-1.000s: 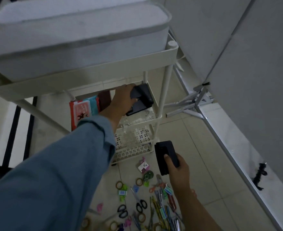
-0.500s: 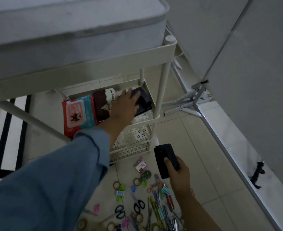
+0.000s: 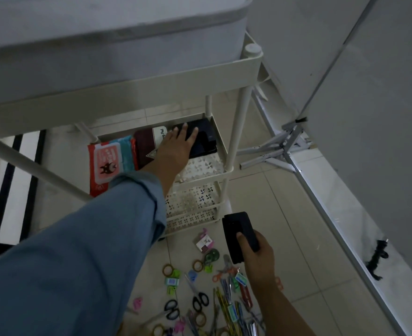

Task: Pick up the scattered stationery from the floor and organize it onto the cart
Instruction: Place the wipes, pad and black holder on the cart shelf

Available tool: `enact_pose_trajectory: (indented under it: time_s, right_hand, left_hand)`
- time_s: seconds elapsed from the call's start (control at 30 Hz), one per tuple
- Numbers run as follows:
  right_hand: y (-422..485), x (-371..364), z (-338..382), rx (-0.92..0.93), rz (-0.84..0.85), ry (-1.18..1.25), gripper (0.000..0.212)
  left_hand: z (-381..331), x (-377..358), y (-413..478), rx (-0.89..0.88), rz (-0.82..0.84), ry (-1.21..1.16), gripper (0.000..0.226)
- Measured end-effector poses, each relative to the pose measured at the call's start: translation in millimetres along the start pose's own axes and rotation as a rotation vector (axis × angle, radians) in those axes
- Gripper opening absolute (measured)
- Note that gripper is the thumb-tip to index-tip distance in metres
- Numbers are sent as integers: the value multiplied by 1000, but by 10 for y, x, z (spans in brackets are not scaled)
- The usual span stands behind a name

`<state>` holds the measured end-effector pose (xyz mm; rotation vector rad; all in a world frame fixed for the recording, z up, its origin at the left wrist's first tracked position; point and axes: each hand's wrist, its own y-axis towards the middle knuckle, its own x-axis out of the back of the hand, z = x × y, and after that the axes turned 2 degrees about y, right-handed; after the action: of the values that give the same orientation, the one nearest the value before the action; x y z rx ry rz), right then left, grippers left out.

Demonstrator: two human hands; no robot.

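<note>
**Cart:** white plastic three-tier cart point(image 3: 151, 93), standing at 12 o'clock.
- Top tier: large grey soft-sided bin point(image 3: 103, 57).
- Middle tier, from 9 towards 3 o'clock: red-and-teal soft pack of wipes point(image 3: 110, 163), flat maroon stamp-pad box point(image 3: 145, 146), and a first black boxy punch point(image 3: 206, 141) lying close against the shelf's 3 o'clock wall.

**Left hand** point(image 3: 176, 147): grip apart, fingers straight. It rests flat on the first black boxy punch, with the palm over the edge of the maroon box.

**Right hand** point(image 3: 258, 251): at 5 o'clock, just off the cart's lowest corner. Its grip is clamped round a second black boxy punch point(image 3: 236, 231), held above the floor.

**Floor, 6 o'clock:** scattered stationery, namely black-handled scissors point(image 3: 200, 301), small tape rolls point(image 3: 168, 270), a bundle of coloured pens point(image 3: 226, 309) and assorted clips.

**Step in hand, as I judge it:** seating the first punch on the middle tier.

**Next move:** the left hand would need to lift clear. The right would then carry its punch up towards 12 o'clock, round the corner post, into the bare perforated patch on the 6 o'clock side of the first. Most of the floor pile is unsorted.
</note>
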<state>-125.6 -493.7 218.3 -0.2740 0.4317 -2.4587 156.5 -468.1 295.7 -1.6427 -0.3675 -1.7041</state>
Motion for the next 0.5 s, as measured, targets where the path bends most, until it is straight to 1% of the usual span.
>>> enact_pose_trajectory:
  time_s: [0.2, 0.37, 0.5]
  right_hand:
    - [15, 30, -5, 9, -1, 5, 8]
    - [-9, 38, 13, 39, 14, -6, 19]
    - [-36, 29, 9, 66, 50, -36, 22]
  left_hand:
    - [23, 41, 68, 31, 2, -13, 81]
    - [8, 39, 80, 54, 1, -11, 81]
    - [-19, 4, 69, 92, -13, -25, 72]
